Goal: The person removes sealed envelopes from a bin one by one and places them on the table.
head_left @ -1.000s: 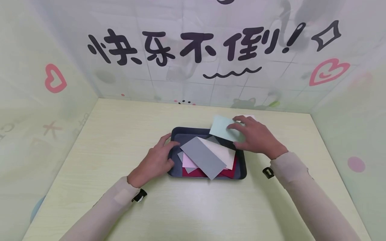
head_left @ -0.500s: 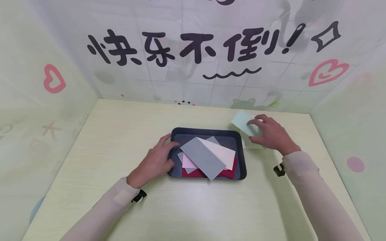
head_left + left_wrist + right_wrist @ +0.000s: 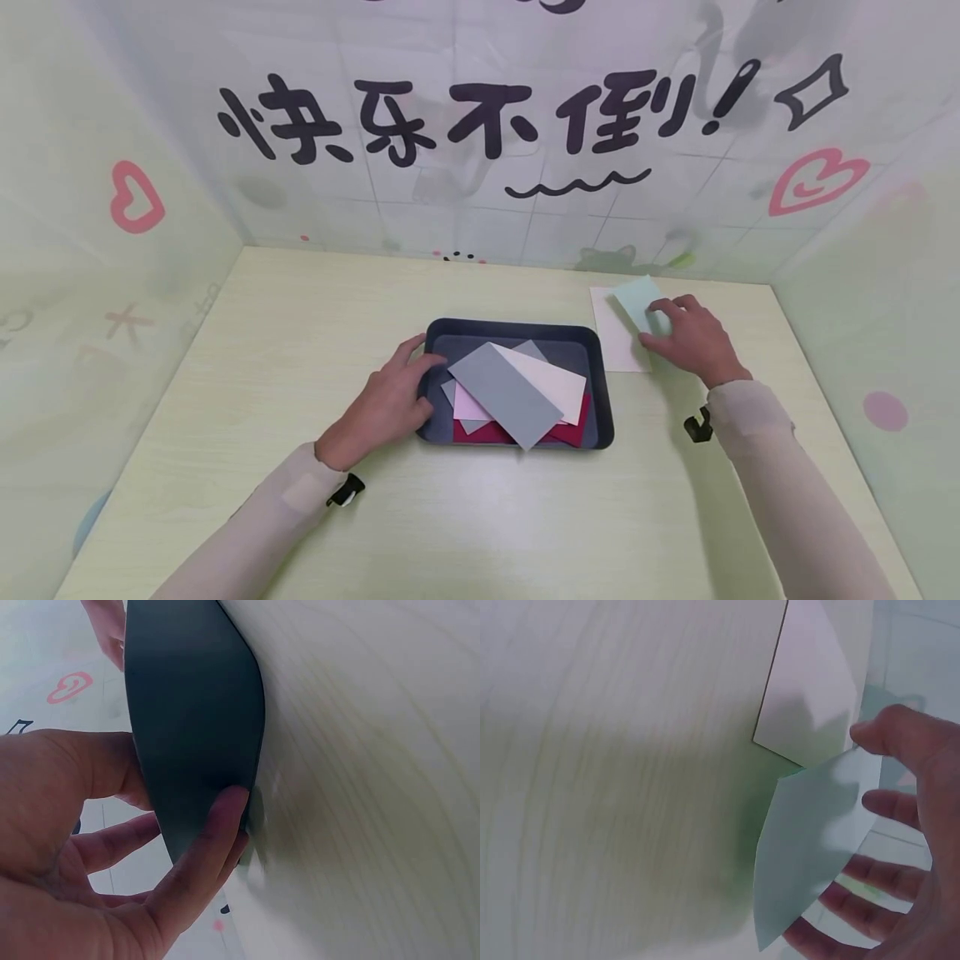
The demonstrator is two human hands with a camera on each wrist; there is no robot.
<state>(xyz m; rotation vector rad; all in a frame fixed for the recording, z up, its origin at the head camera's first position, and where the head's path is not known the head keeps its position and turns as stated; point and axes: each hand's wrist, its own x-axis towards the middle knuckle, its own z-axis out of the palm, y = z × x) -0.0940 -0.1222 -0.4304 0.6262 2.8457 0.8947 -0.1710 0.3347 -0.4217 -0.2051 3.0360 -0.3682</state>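
My left hand point(image 3: 384, 408) grips the left wall of a dark grey tray point(image 3: 517, 327); the left wrist view shows fingers on both sides of the tray wall point(image 3: 195, 705). A grey card point(image 3: 504, 396) lies on top in the tray, over a cream card point(image 3: 553, 385), a pale pink card point(image 3: 468, 403) and some red card point(image 3: 487, 432). Right of the tray, my right hand point(image 3: 693, 335) pinches a pale green card point(image 3: 635, 297) by its edges. This card is tilted and partly overlaps a whitish card point(image 3: 618, 346) lying on the table.
Pale wood table point(image 3: 480, 525) surrounds the tray. A printed wall sheet point(image 3: 465, 217) stands behind its back edge, with more sheets at both sides. A black strap piece point(image 3: 699, 427) hangs below the right wrist, another point(image 3: 347, 490) below the left.
My right hand has carried the pale green card from above the tray's back right corner rightward, to the whitish card. The left hand and tray stay in place.
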